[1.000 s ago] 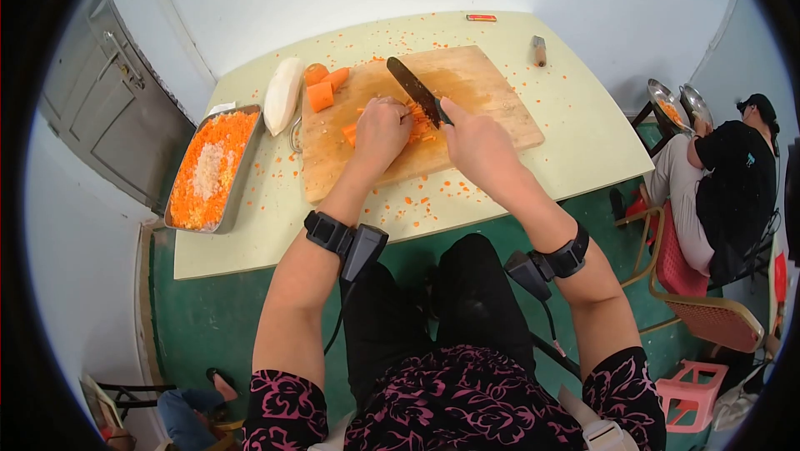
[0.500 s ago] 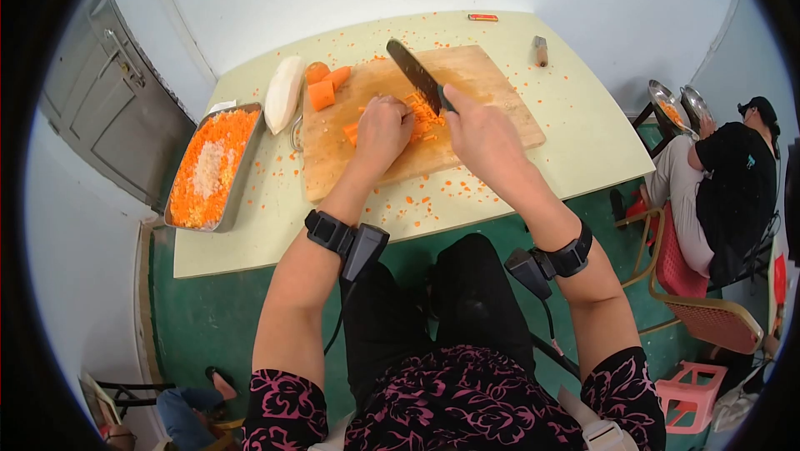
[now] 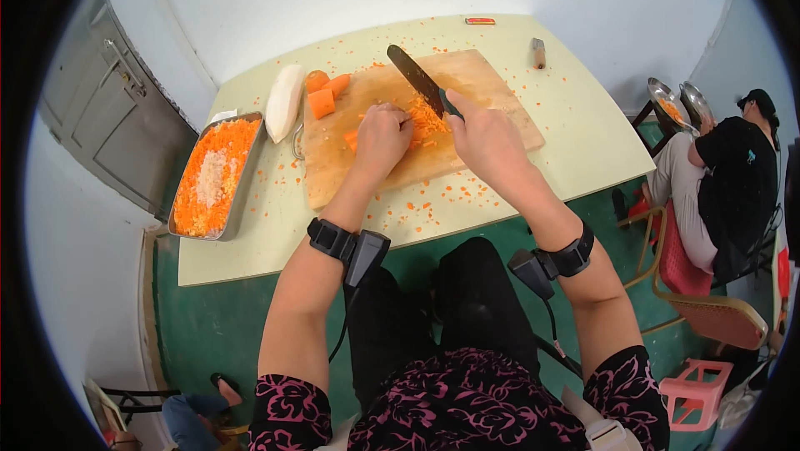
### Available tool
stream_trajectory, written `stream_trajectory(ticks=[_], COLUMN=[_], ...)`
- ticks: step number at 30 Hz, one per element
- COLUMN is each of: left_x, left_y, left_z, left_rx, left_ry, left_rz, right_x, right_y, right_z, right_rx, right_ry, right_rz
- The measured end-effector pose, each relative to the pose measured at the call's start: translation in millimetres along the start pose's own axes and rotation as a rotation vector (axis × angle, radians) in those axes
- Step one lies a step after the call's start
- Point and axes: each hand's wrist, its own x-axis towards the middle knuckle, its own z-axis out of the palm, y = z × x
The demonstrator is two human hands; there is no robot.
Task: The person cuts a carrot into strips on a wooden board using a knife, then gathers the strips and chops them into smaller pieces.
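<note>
While the right hand (image 3: 487, 139) grips the knife (image 3: 421, 83) and the left hand (image 3: 382, 139) clamps the carrot (image 3: 425, 116) on the board (image 3: 492, 89) at upper centre, fingertips are best kept curled clear of the blade.

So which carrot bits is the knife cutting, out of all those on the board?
The shredded carrot pile beside the left hand, under the knife. The carrot chunks sit untouched at the cutting board's far-left corner.

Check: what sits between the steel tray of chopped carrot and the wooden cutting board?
Head view: a whole white radish lies between tray and board.
</note>
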Motion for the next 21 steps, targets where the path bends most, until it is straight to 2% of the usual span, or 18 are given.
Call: stream_trajectory(ticks=[10,13,16,19,21], left_x=[0,1,0,1,2], left_y=[-1,6,1,1,1], left_z=[0,-5,-2,-2,-1], left_rx=[0.022,0.017,0.008,0.02,0.0], left_ry=[0.014,-0.031,0.011,-0.044,-0.011], left_rz=[0.038,-0.041,0.017,-0.036,-0.008], right_x=[3,3,2,0,3], right_y=[10,15,8,13,12], right_z=[2,5,-3,9,3], right_rx=[0.005,0.017,0.055,-0.007,0.047], right_ry=[0.025,0.008,0.021,-0.005,0.005], right_rz=[-0.037,-0.031,0.017,-0.017,0.026])
